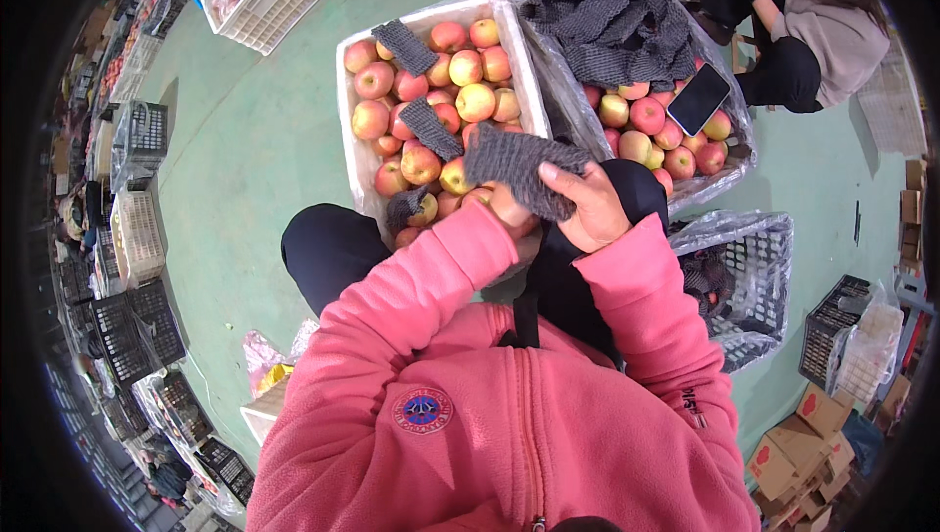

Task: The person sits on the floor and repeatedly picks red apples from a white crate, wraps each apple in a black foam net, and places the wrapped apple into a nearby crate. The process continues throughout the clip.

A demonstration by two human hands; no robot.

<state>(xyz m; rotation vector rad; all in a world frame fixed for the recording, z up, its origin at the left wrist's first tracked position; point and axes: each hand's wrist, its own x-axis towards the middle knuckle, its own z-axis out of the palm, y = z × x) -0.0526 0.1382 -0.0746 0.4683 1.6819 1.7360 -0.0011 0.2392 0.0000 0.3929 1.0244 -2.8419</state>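
A dark grey netting sleeve (518,165) is stretched between my hands above the near right corner of a white crate (352,157) of red and yellow apples. My right hand (591,209) grips its right end, with the thumb on top. My left hand (510,210) is under its lower left side, the fingers mostly hidden by the netting. Whether an apple is inside this sleeve cannot be seen. Two flat grey sleeves (405,46) lie on the apples (466,68). Near the crate's front, one apple (424,210) sits partly covered by another sleeve (402,207).
Right of the white crate stands a plastic-lined crate (598,139) with apples, a heap of grey sleeves (609,18) and a phone (698,99). A lined black basket (756,290) is by my right leg. Another person (830,40) sits at upper right. Cardboard boxes (797,451) are stacked at lower right.
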